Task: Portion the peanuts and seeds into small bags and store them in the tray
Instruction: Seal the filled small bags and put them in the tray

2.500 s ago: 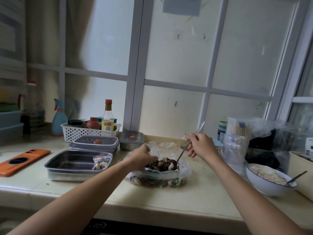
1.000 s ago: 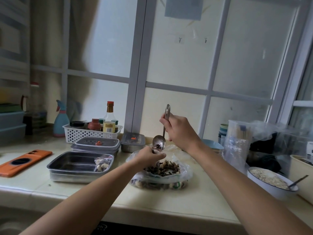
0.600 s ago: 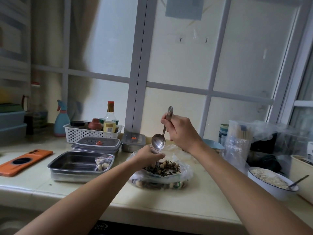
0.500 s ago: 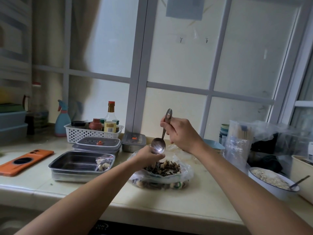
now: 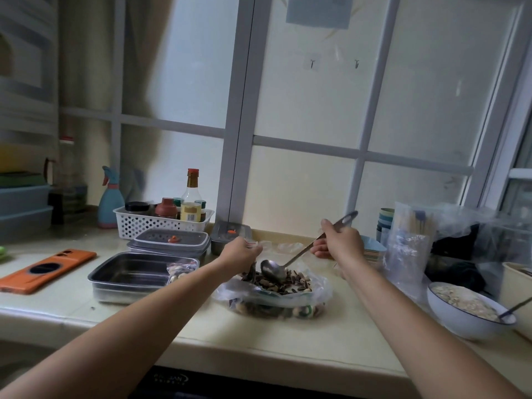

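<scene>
Hanging from the left fingers (image 5: 254, 250), the small bag (image 5: 252, 271) is beside the spoon (image 5: 273, 271).

This is a home kitchen. A cream table (image 5: 288, 338) below a frosted window (image 5: 316, 110) carries sauce bottles (image 5: 191, 197) in a white basket (image 5: 144, 224), lidded food containers (image 5: 155, 241), a steel tray (image 5: 126, 272) and a filled bowl (image 5: 460, 321).

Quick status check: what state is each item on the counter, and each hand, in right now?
left hand: pinches the small bag
small bag: hangs over the large bag
right hand: grips the spoon
spoon: bowl down in the seeds
large bag: open
tray: uncovered, one filled bag inside
lidded container: closed
</scene>
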`<state>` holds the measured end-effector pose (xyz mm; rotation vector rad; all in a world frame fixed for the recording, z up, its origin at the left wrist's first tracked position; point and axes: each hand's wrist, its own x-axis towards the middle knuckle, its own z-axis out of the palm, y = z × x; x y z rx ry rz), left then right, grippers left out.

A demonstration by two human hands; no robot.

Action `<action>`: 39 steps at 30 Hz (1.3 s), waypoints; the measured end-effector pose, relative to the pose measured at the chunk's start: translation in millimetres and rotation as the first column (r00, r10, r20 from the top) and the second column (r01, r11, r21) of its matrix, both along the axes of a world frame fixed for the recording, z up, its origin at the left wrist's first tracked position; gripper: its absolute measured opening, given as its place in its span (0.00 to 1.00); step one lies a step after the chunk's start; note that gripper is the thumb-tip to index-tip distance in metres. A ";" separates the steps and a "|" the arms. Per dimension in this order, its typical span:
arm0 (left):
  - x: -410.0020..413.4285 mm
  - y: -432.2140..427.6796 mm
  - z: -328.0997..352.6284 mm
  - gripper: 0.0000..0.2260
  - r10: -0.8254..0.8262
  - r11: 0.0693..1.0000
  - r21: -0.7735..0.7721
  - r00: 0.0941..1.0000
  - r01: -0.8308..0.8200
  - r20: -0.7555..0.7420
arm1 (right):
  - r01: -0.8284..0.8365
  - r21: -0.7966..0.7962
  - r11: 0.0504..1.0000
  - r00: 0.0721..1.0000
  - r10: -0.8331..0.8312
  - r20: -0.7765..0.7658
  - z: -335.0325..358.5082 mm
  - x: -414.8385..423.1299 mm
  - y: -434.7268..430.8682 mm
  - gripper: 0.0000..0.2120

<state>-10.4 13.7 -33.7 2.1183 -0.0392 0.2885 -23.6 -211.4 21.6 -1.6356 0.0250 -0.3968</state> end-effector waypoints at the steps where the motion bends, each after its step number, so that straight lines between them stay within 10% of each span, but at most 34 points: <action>1: 0.6 0.6 -2.0 0.18 -0.001 1.000 -0.004 1.000 0.001 -0.002 | -0.010 0.052 0.999 0.998 0.012 -0.054 -6.5 4.0 -0.3 0.19; 11: 0.7 -1.9 -8.8 0.15 0.057 0.995 0.078 0.998 -0.057 -0.003 | 0.023 0.275 0.961 0.982 0.030 -0.187 -35.0 10.6 3.9 0.13; 39: -1.0 -7.4 -16.7 0.11 -0.042 0.985 0.167 0.999 0.046 -0.028 | 0.069 -0.223 0.972 0.997 -0.057 0.060 -27.9 -4.7 -11.1 0.15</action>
